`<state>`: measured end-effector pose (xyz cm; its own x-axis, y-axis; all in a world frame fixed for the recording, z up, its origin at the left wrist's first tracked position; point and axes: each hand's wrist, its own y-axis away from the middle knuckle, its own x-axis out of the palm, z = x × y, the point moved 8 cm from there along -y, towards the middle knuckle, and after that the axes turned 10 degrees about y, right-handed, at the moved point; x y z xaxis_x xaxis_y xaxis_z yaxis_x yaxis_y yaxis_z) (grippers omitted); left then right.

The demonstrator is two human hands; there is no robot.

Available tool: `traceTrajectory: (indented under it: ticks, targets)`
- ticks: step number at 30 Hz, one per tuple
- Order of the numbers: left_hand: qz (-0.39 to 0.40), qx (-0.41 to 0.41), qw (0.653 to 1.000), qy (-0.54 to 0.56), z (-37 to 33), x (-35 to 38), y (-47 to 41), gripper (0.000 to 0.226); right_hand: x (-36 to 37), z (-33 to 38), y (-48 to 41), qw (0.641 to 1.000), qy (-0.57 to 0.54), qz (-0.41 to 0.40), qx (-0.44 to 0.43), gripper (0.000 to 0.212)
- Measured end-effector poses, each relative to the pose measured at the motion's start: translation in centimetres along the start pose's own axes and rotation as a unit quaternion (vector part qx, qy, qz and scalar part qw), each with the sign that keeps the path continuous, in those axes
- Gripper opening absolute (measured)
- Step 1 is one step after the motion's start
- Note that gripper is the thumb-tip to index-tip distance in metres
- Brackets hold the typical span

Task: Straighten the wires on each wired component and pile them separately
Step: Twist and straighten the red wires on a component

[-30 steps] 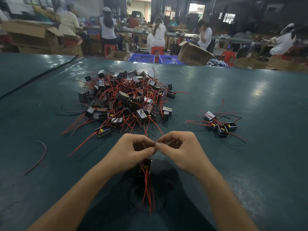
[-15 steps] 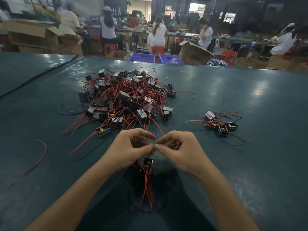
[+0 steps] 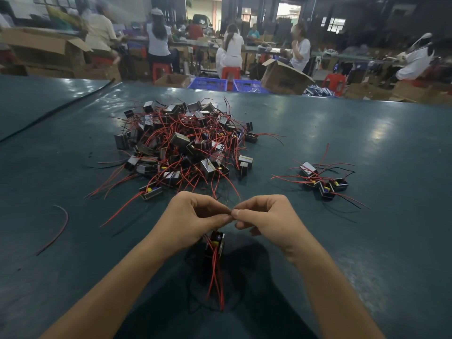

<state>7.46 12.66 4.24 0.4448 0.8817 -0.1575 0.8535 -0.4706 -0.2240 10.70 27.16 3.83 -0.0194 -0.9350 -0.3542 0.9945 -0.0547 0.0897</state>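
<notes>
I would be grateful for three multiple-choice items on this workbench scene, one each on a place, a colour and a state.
1. Where does the small pile lie relative to the big pile?
A. left of it
B. right of it
C. on top of it

2. What colour are most of the wires?
A. red
B. white
C. blue

3. How are the left hand and right hand placed?
A. flat on the table
B. both reaching into a cardboard box
C. fingertips meeting above a component

Answers:
1 B: the few components sit apart from the heap, on the person's right.
2 A: red strands run all through both piles, with only a few black ones.
3 C: both hands pinch together at their fingertips, the component is just beneath them, and its wires trail toward the person.
</notes>
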Motion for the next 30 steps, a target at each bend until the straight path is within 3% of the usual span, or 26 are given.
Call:
traceTrajectory:
  ticks: [13,22,27,30]
  targets:
    - [-0.011,-0.005,0.992,-0.124,-0.3,0.2,0.0,0.004,1.7,-2.4,0.2,0.975,-0.145,0.046,0.161,0.015]
    - [-0.021,0.017,0.990,-0.141,-0.7,-0.5,0.1,0.004,0.9,-1.8,-0.1,0.992,-0.077,0.025,0.094,0.010]
    - [0.008,0.089,0.982,-0.165,-2.0,0.6,0.5,0.005,1.7,-3.0,0.2,0.964,-0.173,0.072,0.189,0.016]
    - [0.007,0.077,0.990,-0.120,-2.0,0.4,0.5,0.003,2.3,-3.3,0.5,0.942,-0.229,0.106,0.220,0.015]
